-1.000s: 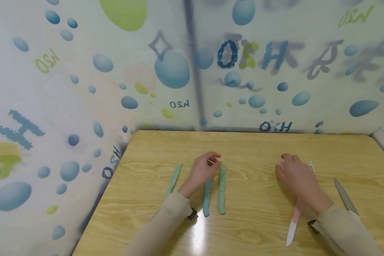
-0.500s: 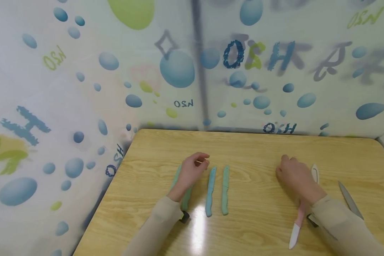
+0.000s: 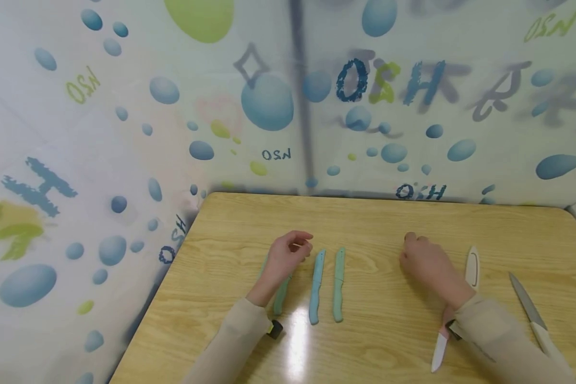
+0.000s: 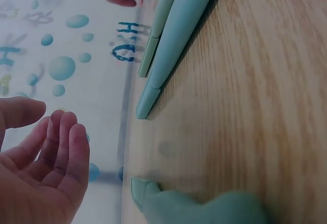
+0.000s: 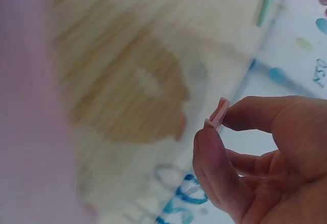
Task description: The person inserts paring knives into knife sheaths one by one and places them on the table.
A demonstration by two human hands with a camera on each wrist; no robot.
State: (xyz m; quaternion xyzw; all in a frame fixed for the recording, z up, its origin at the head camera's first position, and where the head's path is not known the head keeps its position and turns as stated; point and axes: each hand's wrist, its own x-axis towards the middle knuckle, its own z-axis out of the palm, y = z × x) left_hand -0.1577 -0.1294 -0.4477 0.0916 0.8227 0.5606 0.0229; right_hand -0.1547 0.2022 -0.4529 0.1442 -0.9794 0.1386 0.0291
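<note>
While the right hand (image 3: 429, 266) pinches a small pink piece (image 5: 219, 114) between thumb and fingertip, over the surface's (image 3: 374, 224) far half, the rightmost green knife (image 3: 338, 285) lies to its left, long axis running away from the person. Beside that knife, nearly parallel, lies a blue knife (image 3: 317, 287). Nearer to these 2 is the left hand (image 3: 282, 264), its fingers loosely bent, holding nothing. Only the right wrist view shows the pink piece; only the head view shows the grey-bladed knife (image 3: 528, 300).

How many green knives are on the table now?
3: the rightmost green knife, beside the blue knife; the middle green knife, partly hidden by the left hand; the left green knife, mostly hidden. More may be hidden.
</note>
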